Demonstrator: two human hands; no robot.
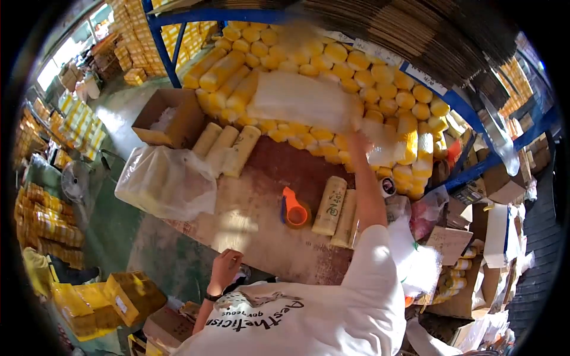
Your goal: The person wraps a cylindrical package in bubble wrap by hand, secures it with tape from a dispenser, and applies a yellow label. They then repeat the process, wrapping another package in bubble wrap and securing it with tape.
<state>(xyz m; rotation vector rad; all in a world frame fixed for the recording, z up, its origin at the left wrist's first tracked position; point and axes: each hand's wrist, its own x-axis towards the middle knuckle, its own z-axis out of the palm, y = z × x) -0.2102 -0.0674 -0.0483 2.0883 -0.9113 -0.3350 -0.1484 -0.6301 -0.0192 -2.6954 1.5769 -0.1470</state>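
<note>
My right arm stretches forward over the table to the stacked yellow-and-white wrapped rolls. My right hand is smeared by motion at the right end of a whitish translucent plastic sheet lying across the stack; I cannot tell whether it grips the sheet. Near the table's front edge is my left hand, its fingers curled in and nothing showing in them. Between the hands, an orange tape dispenser rests on the worn tabletop. Cream rolls with handwriting lie right of it.
On the table's left are a clear plastic bag, more cream rolls and an open cardboard box. A blue rack holding flattened cardboard overhangs the back. Boxes and bags crowd the right side.
</note>
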